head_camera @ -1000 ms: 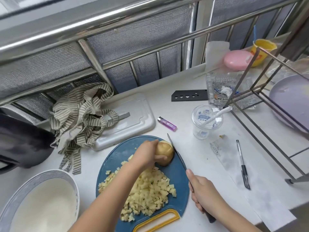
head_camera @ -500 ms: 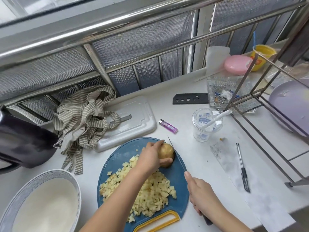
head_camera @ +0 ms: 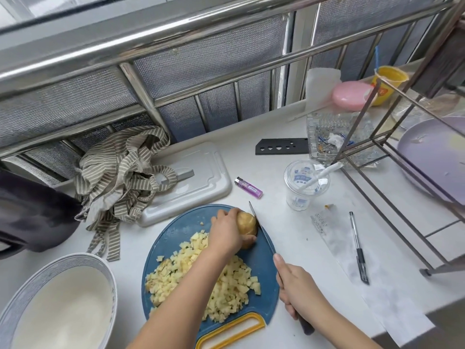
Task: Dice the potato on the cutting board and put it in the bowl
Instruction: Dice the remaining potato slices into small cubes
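Slightly shifted since a second ago: left hand (head_camera: 226,233) has crept further over the potato (head_camera: 247,224), so less skin shows.
1. Left fingers: curled round the potato, thumb at its near side, pinning it to the far part of the cutting board (head_camera: 264,263), probably to stop it rolling.
2. Knife (head_camera: 261,227): blade on edge against the potato's right face, placed for a slice.
3. Right hand (head_camera: 297,290): wrapped round the handle, one finger stretched along the blade's back, likely for steering.
4. Diced potato (head_camera: 226,288): heaped on the board's near half.
5. Bowl (head_camera: 37,275): left of the board, apart from it; no dice seen inside.
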